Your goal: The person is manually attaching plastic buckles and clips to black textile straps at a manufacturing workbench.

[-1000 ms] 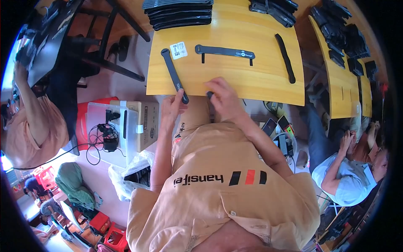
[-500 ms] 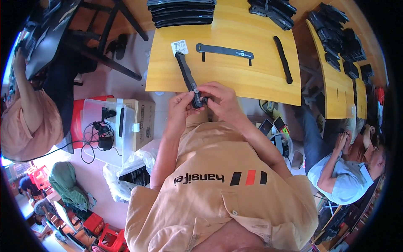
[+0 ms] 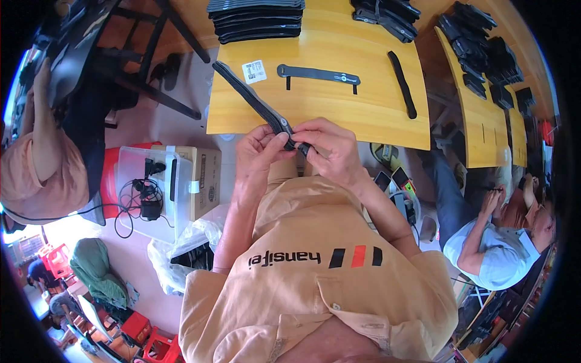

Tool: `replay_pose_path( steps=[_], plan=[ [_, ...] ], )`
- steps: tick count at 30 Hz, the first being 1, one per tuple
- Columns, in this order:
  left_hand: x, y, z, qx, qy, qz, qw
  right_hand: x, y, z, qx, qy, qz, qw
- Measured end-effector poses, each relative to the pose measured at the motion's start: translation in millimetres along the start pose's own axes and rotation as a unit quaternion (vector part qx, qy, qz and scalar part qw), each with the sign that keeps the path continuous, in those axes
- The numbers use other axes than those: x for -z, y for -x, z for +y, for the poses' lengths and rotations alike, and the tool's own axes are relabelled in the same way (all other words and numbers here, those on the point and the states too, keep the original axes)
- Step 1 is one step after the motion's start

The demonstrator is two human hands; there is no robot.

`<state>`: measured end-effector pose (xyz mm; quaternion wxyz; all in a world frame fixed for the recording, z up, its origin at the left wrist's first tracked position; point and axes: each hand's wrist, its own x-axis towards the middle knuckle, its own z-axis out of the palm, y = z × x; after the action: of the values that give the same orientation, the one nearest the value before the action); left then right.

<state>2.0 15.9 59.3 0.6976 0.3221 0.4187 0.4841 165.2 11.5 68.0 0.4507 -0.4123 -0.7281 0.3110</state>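
At the table's near edge, my left hand point(image 3: 261, 152) pinches the lower end of a black fabric strap point(image 3: 251, 100) with a small pale mark near that end. The strap's long body slants away over the table to the far left. Close beside it, my right hand point(image 3: 334, 151) has thumb and fingers closed on a short black end of the strap point(image 3: 304, 149), bent to the right. How the two ends join is hidden by my fingers. Beyond my hands, a dark grey strap point(image 3: 318, 74) lies flat across two black marks on the table.
The yellow table point(image 3: 357, 124) also bears a white label card point(image 3: 254, 72), a black strap point(image 3: 402, 85) at right, a strap stack point(image 3: 257, 21) and a tied bundle point(image 3: 387, 18). A clear plastic bin point(image 3: 130, 199) with cables stands left. A person in light blue point(image 3: 496, 254) sits right.
The held strap's far end has swung left, off the label card, which now shows whole. Both hands have stayed near the table edge, and the right fingers have shifted on the bent end.
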Motion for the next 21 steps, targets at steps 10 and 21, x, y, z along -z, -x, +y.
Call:
replay_pose_path(
  steps=[10, 21],
  plan=[
    [-7.8, 1.0, -0.1, -0.022, -0.03, 0.036, 0.999, 1.1, -1.4, -2.3, 0.039, 0.071, 0.025, 0.996],
    [-14.4, -2.1, 1.8, -0.036, -0.047, 0.051, 0.997, 1.0, -7.1, -1.3, -0.048, 0.026, 0.013, 0.998]
  ],
)
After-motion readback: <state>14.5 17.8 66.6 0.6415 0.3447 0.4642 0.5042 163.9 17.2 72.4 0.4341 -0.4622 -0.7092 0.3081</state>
